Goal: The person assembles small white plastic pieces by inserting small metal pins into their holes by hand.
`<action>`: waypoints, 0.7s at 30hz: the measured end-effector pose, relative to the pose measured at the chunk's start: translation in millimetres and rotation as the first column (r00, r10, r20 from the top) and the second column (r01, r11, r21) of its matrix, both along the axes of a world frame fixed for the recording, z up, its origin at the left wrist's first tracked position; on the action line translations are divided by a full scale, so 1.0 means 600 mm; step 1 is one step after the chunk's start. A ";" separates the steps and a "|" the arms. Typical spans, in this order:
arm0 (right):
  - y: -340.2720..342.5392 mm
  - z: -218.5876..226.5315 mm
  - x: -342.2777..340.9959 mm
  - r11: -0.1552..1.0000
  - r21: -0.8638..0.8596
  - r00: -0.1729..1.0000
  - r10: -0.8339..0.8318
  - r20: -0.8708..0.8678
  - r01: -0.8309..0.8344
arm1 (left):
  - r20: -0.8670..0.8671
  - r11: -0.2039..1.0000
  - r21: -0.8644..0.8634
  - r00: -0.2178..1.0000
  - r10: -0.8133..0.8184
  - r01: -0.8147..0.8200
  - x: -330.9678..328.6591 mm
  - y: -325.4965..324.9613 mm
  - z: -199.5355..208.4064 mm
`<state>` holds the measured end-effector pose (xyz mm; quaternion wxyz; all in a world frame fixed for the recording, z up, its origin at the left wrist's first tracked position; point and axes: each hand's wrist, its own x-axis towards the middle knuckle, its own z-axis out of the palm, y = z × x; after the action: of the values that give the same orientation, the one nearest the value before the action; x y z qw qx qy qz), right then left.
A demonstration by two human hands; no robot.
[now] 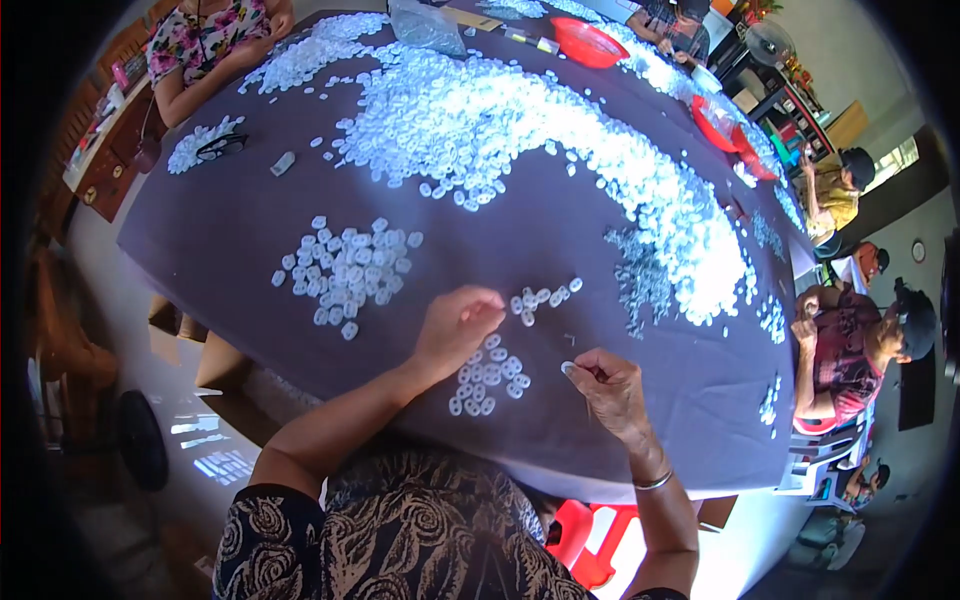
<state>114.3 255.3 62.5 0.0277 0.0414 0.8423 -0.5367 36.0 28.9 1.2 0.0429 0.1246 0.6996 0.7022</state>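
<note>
My right hand [610, 392] is closed in a pinch on a small white plastic piece [568, 367], whose end shows past the fingertips. My left hand [465, 322] hovers with its fingers curled together; what they hold, if anything, is hidden. Just beyond it lies a short row of white oval plastic pieces [543, 296]. Between my forearms a loose group of the same ovals [487, 374] rests on the dark tablecloth [560, 450]. To the left of my left hand sits a larger pile of these ovals [355, 265]. A tiny dark part [570, 338] lies near my right fingertips.
A long heap of white pieces [500, 110] curves across the table, beside a pile of small dark parts [642, 275]. Red basins [590, 43], a plastic bag [427, 28] and dark-handled scissors or glasses [220, 146] lie farther off. Several people sit around the table.
</note>
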 end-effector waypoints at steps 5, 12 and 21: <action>0.051 0.015 -0.174 0.954 0.273 0.992 0.123 0.019 -0.123 | -0.061 0.999 0.001 0.997 0.040 -0.040 0.006 -0.003 0.002; 0.102 0.261 -0.551 0.950 -0.148 0.946 -0.295 -0.135 0.275 | -0.021 1.000 -0.014 1.000 -0.011 0.010 0.006 0.012 0.014; -0.016 0.054 -0.297 0.796 0.606 0.895 0.278 -0.349 -0.011 | -0.032 1.000 -0.011 0.999 -0.026 0.026 0.015 0.001 0.017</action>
<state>-63.8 245.5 95.1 -0.1265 -0.1348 0.9528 -0.2409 44.9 29.4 11.4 0.0417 0.1447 0.7021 0.6960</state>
